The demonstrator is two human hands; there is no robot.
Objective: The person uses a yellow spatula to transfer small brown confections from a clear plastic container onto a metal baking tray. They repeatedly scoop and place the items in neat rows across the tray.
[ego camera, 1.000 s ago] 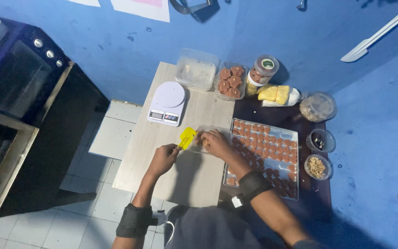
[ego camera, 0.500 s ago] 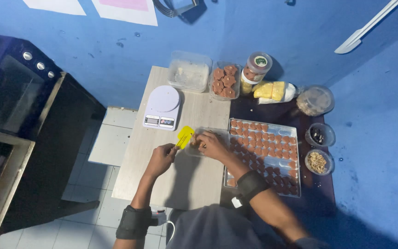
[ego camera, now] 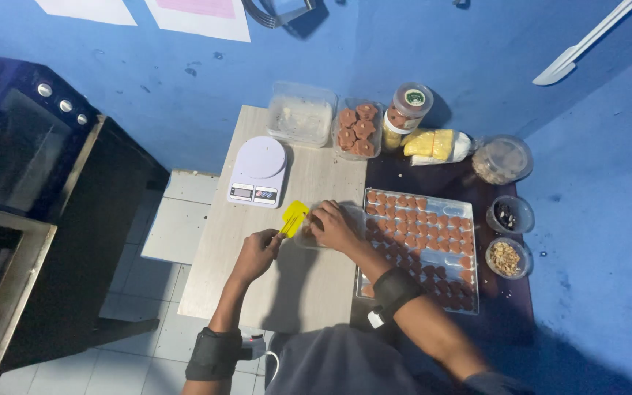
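So we've got our left hand point(ego camera: 256, 252) wrapped around the handle of a yellow spatula point(ego camera: 293, 217), fingers curled shut on it, with the blade sticking up and away from the knuckles toward a small clear tub point(ego camera: 314, 232). Our right hand point(ego camera: 336, 225) sits right on that tub, fingers bent down over its rim; we can't tell how hard they press, and whatever is inside is hidden under them. The tub sits between the two hands on the pale wooden table point(ego camera: 221, 241), touching the spatula's tip as far as we can see. Just beyond the left fingers there's a white kitchen scale point(ego camera: 259, 170). Just to the right of the right fingers is a tray point(ego camera: 418, 247) packed with rows of little brown cookies. Further out past the fingertips, against the blue wall, sit a clear box of pale stuff point(ego camera: 302, 115), a box of brown cookies point(ego camera: 356, 129) and a jar point(ego camera: 406, 108). Two small bowls point(ego camera: 509, 237) sit past the tray's far side.
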